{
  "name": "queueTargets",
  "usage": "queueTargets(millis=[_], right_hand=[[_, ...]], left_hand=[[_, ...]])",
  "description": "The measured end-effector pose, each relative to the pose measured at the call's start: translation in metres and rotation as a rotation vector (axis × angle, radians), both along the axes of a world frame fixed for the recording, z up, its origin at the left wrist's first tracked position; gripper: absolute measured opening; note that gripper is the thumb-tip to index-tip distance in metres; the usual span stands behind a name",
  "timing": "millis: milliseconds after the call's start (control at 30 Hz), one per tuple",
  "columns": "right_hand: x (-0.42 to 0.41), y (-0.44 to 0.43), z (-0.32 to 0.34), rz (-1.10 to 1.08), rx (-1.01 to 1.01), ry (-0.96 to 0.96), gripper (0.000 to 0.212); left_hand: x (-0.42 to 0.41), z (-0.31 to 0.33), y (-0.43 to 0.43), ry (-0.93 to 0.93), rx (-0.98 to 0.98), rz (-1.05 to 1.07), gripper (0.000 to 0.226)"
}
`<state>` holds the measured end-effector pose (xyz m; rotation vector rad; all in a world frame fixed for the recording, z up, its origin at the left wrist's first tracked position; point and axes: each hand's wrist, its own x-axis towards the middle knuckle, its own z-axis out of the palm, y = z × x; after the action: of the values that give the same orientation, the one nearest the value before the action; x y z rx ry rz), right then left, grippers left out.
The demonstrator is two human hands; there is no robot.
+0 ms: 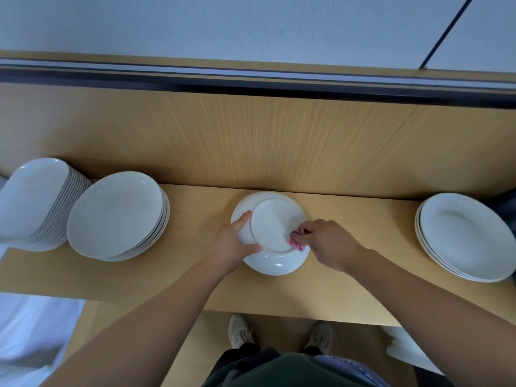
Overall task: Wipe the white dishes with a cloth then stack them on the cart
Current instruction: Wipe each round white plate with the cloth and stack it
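Legible markings: none found.
The upturned dish [275,224], the stacked white dishes [117,216] and the pink cloth [296,243] are showing no readable stamp. A faint row of marks is running along the pale garment band [339,358] at the person's waist, too blurred to read.

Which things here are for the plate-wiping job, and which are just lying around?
For the job: dish in the left hand; pink cloth in the right hand; far-left stack, second stack and right stack of plates.
Not for the job: shoes; a white thing on the floor, too unclear to name.
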<state>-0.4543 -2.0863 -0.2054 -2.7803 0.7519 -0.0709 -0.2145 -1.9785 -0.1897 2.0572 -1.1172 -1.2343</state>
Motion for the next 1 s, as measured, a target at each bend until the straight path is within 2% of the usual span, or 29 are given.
queueTargets(millis=[100,200,267,333,467,533,767,867,1000], right_hand=[[-0.011,-0.010,0.013,-0.175,0.061,-0.079,0.032],[-0.018,-0.012,0.033,-0.245,0.158,-0.227,0.034],[-0.019,-0.009,0.048,-0.269,0.199,-0.307,0.034],[-0.022,-0.007,0.060,-0.267,0.213,-0.378,0.031],[-0.032,-0.007,0.082,-0.234,0.275,-0.464,0.027],[-0.041,-0.010,0.090,-0.214,0.286,-0.494,0.025],[-0.083,-0.018,0.101,-0.201,0.283,-0.534,0.020],[-0.098,-0.020,0.101,-0.185,0.299,-0.553,0.020],[-0.112,-0.022,0.099,-0.164,0.310,-0.550,0.022]], left_hand=[[-0.003,0.011,-0.003,0.012,-0.033,0.041,0.093],[-0.010,0.029,-0.008,0.023,-0.113,0.086,0.097],[-0.015,0.043,-0.013,0.024,-0.176,0.114,0.086],[-0.023,0.058,-0.018,0.012,-0.219,0.125,0.069],[-0.044,0.080,-0.025,-0.026,-0.237,0.130,0.074],[-0.056,0.089,-0.025,-0.058,-0.262,0.108,0.062],[-0.096,0.100,-0.027,-0.145,-0.207,0.090,0.045],[-0.116,0.102,-0.022,-0.254,-0.196,0.041,0.041],[-0.132,0.093,-0.009,-0.579,-0.179,-0.127,0.036]])
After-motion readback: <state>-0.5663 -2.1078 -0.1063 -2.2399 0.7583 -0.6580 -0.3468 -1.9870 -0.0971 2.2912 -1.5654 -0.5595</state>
